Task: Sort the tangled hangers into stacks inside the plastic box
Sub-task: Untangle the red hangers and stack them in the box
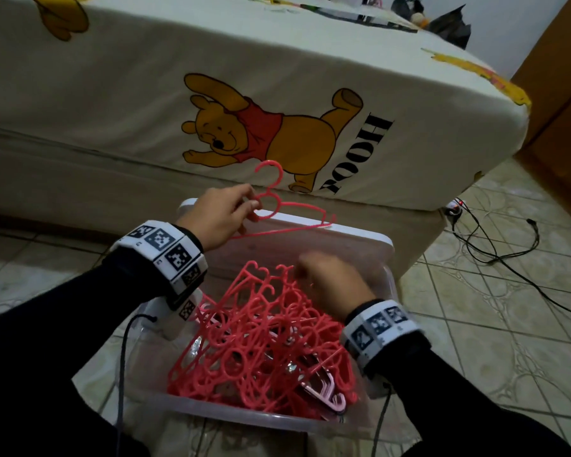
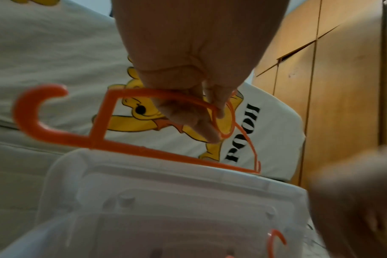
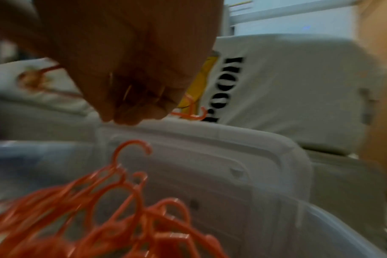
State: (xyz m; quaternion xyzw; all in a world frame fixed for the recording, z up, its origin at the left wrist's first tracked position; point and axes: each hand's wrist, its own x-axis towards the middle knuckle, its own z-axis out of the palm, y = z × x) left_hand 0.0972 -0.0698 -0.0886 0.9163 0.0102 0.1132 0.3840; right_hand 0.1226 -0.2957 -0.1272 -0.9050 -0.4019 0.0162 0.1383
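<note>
My left hand (image 1: 223, 215) pinches one pink hanger (image 1: 290, 212) near its neck, thumb and fingers (image 2: 207, 129) curled round the thin loop under the hook. Hanger held up clear of the pile, hook pointing away from me toward the bed, its long bar running over the far edge of the plastic box (image 1: 244, 415) where the white lid (image 1: 353, 245) stands propped. In the left wrist view the same hanger (image 2: 144, 148) crosses just above the lid's top rim (image 2: 166, 174).

My right hand (image 1: 332, 285) is down at the tangled hangers (image 1: 261, 341), fingers curled, knuckles up. Blurred in both views; the right wrist view shows the fingers (image 3: 130, 111) bunched together but I cannot tell if they pinch anything. Hand sits at the far right part of the pile, touching or just above it.

Tangle fills the box from the near wall to about the middle, hooks (image 3: 132, 148) sticking up toward the lid. A few paler pink hangers (image 1: 327, 390) lie at the near right corner.

Box sits on tiled floor (image 1: 491, 308), far side against the bed (image 1: 145, 110) with a cartoon bear sheet. Black cables (image 1: 495, 249) on the floor to the right. Wooden wardrobe (image 2: 342, 87) beyond the bed.
</note>
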